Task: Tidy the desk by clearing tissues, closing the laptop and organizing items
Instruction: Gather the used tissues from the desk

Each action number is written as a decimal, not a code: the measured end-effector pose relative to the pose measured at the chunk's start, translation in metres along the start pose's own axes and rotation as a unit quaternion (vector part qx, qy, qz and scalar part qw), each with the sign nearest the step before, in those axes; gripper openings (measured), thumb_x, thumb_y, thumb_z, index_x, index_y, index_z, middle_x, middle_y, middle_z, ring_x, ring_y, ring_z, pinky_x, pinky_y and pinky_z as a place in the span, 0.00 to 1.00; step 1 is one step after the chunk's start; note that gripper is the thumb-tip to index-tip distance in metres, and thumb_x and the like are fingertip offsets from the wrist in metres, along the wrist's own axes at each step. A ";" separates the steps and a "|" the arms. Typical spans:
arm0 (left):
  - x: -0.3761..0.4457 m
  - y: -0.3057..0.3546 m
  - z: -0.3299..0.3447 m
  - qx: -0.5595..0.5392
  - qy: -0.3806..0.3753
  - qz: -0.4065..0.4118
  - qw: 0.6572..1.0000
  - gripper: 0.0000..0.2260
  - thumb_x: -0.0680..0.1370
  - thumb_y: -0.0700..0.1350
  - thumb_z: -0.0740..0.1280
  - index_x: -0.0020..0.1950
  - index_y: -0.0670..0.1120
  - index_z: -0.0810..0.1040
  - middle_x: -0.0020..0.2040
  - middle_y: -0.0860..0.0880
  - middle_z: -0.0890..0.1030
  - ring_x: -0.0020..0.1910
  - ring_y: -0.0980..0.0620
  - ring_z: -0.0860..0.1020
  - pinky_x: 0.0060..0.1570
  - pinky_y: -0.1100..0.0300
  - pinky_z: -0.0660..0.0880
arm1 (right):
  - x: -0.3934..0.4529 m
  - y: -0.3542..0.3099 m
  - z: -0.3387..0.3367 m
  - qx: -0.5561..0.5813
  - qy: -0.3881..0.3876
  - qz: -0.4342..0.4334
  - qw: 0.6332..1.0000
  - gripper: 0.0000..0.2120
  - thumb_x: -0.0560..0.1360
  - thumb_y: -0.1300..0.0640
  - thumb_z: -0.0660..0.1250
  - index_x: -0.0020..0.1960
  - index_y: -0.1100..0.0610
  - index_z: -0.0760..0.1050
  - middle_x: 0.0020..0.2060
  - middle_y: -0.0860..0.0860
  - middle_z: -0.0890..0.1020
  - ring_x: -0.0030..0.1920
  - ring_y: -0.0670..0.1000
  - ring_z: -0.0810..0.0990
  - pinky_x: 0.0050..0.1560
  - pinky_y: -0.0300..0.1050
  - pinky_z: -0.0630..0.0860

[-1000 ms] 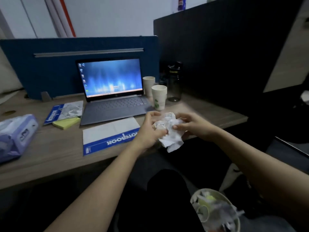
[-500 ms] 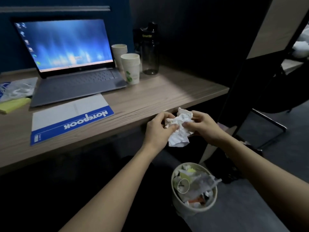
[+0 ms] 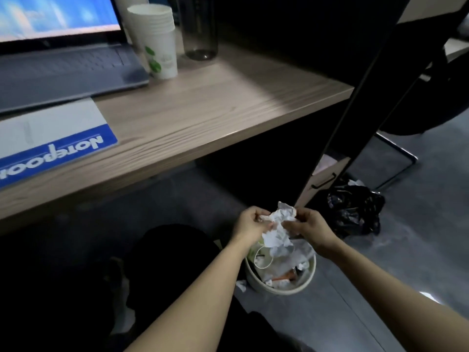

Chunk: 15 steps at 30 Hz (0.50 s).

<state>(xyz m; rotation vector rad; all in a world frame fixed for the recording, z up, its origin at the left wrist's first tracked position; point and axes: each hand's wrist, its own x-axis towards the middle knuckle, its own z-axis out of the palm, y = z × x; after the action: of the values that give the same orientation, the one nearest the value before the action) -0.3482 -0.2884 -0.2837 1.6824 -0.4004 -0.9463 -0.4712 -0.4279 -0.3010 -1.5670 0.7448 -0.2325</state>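
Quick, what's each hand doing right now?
Left hand: pinching the crumpled tissue above the trash bin.
Right hand: gripping the same tissue.

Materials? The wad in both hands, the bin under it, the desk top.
Wad: thin white tissue paper, matte, sharply crumpled. Bin: probably plastic, smooth off-white wall with a rolled rim. Desk top: wood-grain, likely laminate, flat matte with printed-looking streaks.

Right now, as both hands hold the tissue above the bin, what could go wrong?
1. The waste bin already looks heaped with paper, so the crumpled tissue may roll off onto the floor; one white scrap already lies beside it.
2. The left hand and right hand grip the tissue near the bin's far rim, so letting go here could miss.
3. The laptop is open beside the paper cups; a bump in closing it might tip them.
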 end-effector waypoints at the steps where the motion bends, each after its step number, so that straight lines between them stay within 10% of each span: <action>1: 0.006 -0.004 0.000 0.018 -0.014 -0.006 1.000 0.12 0.72 0.34 0.75 0.53 0.43 0.79 0.47 0.44 0.79 0.45 0.48 0.77 0.46 0.55 0.75 | 0.003 0.010 0.000 0.015 0.006 0.016 1.000 0.04 0.72 0.67 0.72 0.46 0.65 0.79 0.36 0.58 0.81 0.34 0.52 0.81 0.37 0.47 0.81; 15: 0.055 -0.038 -0.022 0.033 0.009 -0.062 0.997 0.17 0.77 0.34 0.67 0.65 0.42 0.75 0.66 0.43 0.76 0.58 0.47 0.77 0.51 0.56 0.74 | 0.038 0.113 0.003 -0.092 0.138 0.175 0.970 0.08 0.72 0.61 0.72 0.49 0.62 0.77 0.41 0.60 0.84 0.39 0.58 0.86 0.40 0.55 0.84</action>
<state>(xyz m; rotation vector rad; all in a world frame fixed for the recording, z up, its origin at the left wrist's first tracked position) -0.3052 -0.2989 -0.3380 1.7921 -0.3209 -1.0165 -0.4765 -0.4440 -0.4194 -1.5620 1.2769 -0.1217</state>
